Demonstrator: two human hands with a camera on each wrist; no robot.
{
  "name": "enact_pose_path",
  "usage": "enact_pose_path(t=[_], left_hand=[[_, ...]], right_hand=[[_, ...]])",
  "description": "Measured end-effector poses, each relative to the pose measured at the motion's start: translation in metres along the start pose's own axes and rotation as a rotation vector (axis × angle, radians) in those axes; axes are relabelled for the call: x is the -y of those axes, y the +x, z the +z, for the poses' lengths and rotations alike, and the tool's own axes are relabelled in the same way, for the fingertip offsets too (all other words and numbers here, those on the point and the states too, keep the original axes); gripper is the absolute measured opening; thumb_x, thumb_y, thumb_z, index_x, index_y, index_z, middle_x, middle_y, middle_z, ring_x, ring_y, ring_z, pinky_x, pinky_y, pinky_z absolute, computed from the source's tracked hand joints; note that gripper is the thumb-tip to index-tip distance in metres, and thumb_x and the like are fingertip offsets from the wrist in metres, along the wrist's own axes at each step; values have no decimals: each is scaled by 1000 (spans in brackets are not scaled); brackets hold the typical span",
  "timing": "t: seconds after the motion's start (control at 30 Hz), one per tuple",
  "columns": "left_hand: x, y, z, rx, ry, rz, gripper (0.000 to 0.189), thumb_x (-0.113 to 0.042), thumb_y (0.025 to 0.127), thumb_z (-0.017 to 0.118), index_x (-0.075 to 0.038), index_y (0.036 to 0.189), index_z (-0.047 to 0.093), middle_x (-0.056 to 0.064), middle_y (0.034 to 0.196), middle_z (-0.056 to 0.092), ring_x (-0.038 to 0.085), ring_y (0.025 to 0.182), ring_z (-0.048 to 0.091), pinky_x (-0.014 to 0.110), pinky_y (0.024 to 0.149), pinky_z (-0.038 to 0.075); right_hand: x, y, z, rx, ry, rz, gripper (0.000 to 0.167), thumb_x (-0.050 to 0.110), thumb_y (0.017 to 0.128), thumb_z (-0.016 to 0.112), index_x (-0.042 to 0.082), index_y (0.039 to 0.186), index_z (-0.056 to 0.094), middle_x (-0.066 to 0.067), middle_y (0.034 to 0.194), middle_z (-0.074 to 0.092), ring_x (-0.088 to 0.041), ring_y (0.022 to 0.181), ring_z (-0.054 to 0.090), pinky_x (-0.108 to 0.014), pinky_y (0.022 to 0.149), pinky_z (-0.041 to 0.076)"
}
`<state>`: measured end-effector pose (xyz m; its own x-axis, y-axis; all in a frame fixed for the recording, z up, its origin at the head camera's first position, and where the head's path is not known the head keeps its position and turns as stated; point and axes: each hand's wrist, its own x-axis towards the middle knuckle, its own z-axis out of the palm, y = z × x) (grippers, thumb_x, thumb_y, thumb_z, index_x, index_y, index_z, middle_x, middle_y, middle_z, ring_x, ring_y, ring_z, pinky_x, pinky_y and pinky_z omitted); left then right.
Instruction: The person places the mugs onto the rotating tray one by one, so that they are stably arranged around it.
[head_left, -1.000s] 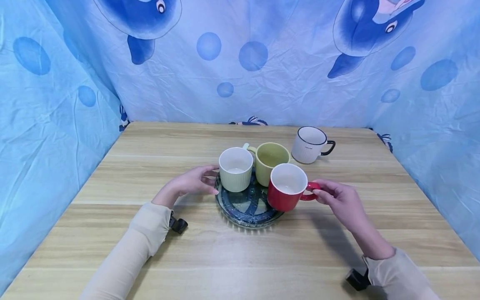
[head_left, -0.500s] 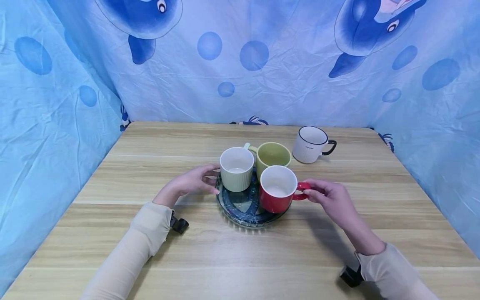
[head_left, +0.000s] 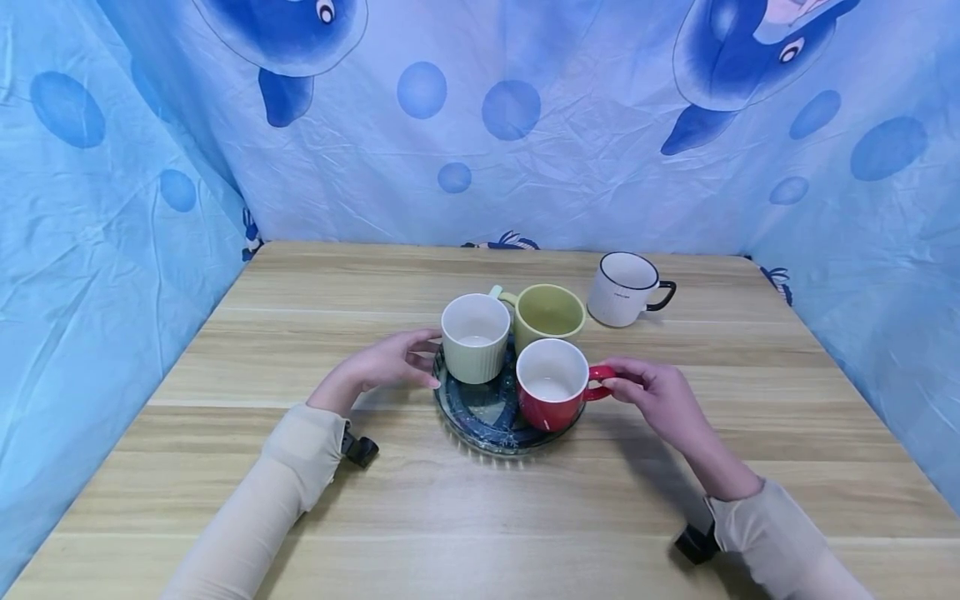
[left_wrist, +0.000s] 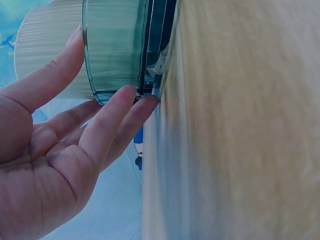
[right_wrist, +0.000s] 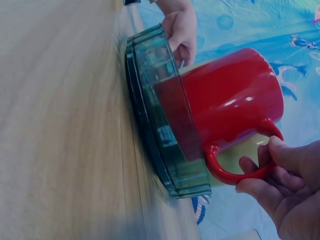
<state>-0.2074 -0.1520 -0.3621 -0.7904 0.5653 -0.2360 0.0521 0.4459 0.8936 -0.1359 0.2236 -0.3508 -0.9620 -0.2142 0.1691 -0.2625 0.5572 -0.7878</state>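
A red mug point(head_left: 551, 398) with a white inside is inside a round clear glass tray point(right_wrist: 172, 172); whether its base touches the bottom I cannot tell. My right hand point(head_left: 656, 400) pinches its handle point(right_wrist: 240, 172) between thumb and fingers. In the same tray stand a pale ribbed mug point(head_left: 474, 350) at the left and an olive-green mug point(head_left: 550, 312) at the back, partly hidden by the red one. My left hand point(head_left: 390, 362) rests against the tray's left side. In the left wrist view its thumb touches the rim point(left_wrist: 87, 60) and its loosely extended fingers meet the glass wall.
A white mug point(head_left: 621, 292) with a black rim and black handle stands on the wooden table point(head_left: 450, 533) behind the tray, to the right. A blue curtain point(head_left: 480, 125) with dolphins hangs along the table's back and sides.
The red mug has moved left and slightly toward the front, down into the tray, with my right hand on its handle. My left hand has stayed at the tray's side.
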Motion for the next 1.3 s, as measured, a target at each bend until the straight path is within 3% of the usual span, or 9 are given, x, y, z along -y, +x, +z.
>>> enact_pose_path(t=[0.2, 0.4, 0.73, 0.83, 1.03, 1.3], left_hand=[[0, -2, 0, 1, -7, 8, 87, 0, 82, 72, 5, 151, 20, 29, 151, 33, 47, 132, 44, 47, 107, 47], [1, 0, 0, 1, -12, 4, 87, 0, 81, 72, 4, 151, 20, 29, 151, 33, 46, 131, 46, 45, 105, 49], [0, -1, 0, 3, -19, 8, 87, 1, 82, 72, 5, 151, 19, 30, 152, 32, 47, 132, 45, 46, 105, 49], [0, -1, 0, 4, -20, 4, 87, 1, 82, 71, 4, 151, 19, 30, 152, 32, 47, 132, 45, 46, 105, 49], [1, -1, 0, 3, -15, 1, 87, 0, 82, 72, 4, 151, 20, 29, 152, 32, 47, 132, 44, 46, 106, 48], [1, 0, 0, 2, -1, 3, 87, 0, 82, 72, 4, 151, 20, 29, 152, 33, 46, 132, 45, 47, 107, 47]], right_hand=[[-2, 9, -3, 30, -62, -27, 28, 6, 88, 68, -4, 114, 68, -20, 101, 73, 1, 80, 66, -12, 72, 57], [-6, 19, -6, 80, -19, -100, 25, 3, 90, 65, -7, 113, 67, -22, 101, 72, 5, 83, 65, -11, 76, 57], [-16, 37, 0, 61, -52, -217, 24, -1, 88, 65, -4, 112, 69, -19, 101, 73, 1, 84, 67, -9, 76, 55], [-20, 40, 3, 41, -61, -248, 24, -3, 87, 66, -3, 111, 70, -19, 102, 73, -3, 85, 69, -17, 76, 59], [-23, 43, 9, -31, -175, -331, 24, -7, 83, 69, -2, 106, 71, -18, 104, 73, -27, 96, 69, -31, 70, 62], [-24, 49, 11, -22, -130, -231, 21, -8, 82, 69, -4, 102, 68, -20, 98, 74, -33, 89, 72, -31, 72, 63]])
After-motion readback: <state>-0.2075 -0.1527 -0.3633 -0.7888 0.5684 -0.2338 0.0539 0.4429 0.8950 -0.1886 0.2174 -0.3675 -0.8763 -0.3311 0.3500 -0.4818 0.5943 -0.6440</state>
